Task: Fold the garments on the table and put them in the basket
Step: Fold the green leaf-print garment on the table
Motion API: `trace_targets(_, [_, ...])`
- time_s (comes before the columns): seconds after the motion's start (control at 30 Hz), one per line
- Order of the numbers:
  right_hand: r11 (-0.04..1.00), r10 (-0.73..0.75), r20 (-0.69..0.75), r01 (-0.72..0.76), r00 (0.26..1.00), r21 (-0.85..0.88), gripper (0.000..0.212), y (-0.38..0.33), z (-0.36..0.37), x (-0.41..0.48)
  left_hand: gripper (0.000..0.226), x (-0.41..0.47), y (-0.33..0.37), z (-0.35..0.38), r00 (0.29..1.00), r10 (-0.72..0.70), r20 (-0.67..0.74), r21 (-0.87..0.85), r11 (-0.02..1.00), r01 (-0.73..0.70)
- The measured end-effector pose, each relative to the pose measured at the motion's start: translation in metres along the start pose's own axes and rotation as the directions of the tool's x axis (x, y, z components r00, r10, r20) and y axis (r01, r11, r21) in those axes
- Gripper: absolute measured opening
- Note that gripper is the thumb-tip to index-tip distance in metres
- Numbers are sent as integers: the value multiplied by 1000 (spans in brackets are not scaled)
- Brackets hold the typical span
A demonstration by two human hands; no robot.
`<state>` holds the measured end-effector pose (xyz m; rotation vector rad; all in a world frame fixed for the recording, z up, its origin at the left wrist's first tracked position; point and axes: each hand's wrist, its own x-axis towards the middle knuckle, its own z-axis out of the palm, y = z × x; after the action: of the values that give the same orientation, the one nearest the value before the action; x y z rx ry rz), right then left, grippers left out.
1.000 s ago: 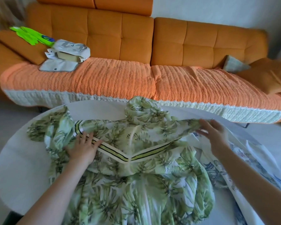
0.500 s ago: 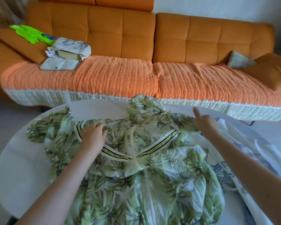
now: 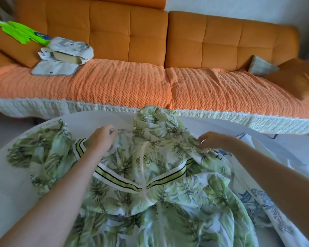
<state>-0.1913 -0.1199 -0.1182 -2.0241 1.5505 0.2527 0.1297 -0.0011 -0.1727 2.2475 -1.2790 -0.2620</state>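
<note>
Head view: a green leaf-print garment [image 3: 161,202] lies spread across the white round table [image 3: 9,184], its hood or collar part bunched up at the far edge and its lower part running out of the bottom of the frame. A white, yellow and black striped band [image 3: 125,183] crosses the chest in a shallow V.

Both bare forearms reach in from the near corners and angle inward toward the top of the garment. The left hand [image 3: 103,139] sits knuckles-up on the left shoulder area, fingers curled down and closed on a fold of the fabric just beside the bunched part. The right hand [image 3: 215,140] mirrors it on the right shoulder area — fingers bent, fingertips pinching the cloth at its edge, wrist slightly raised.

Under the leaf-print garment's right side lies a second garment [image 3: 269,205], white with a blue print, draped toward the table's right edge.

Beyond the table stands an orange sofa [image 3: 128,31] with a textured orange throw [image 3: 114,82] over its seat. On the left end rest a pale fabric bundle [image 3: 70,49] and something bright green [image 3: 18,31]; cushions [image 3: 301,81] sit at the right end.
</note>
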Motion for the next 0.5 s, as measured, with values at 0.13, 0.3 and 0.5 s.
trace_targets(0.13, [866, 150, -470, 114, 870, 487, 27, 7, -12, 5, 34, 3, 3, -37, 895, -312, -319, -440, 885, 152])
trace_targets(0.3, [745, 417, -626, 146, 659, 651, 31, 24, -30, 11, 35, 9, -12, -67, 802, -508, -315, -585, 769, 257])
trace_targets(0.5, [975, 138, -625, 4, 768, 220, 49, 14, 12, 2, 36, -25, -13, -37, 909, 32, -416, 10, 999, -31])
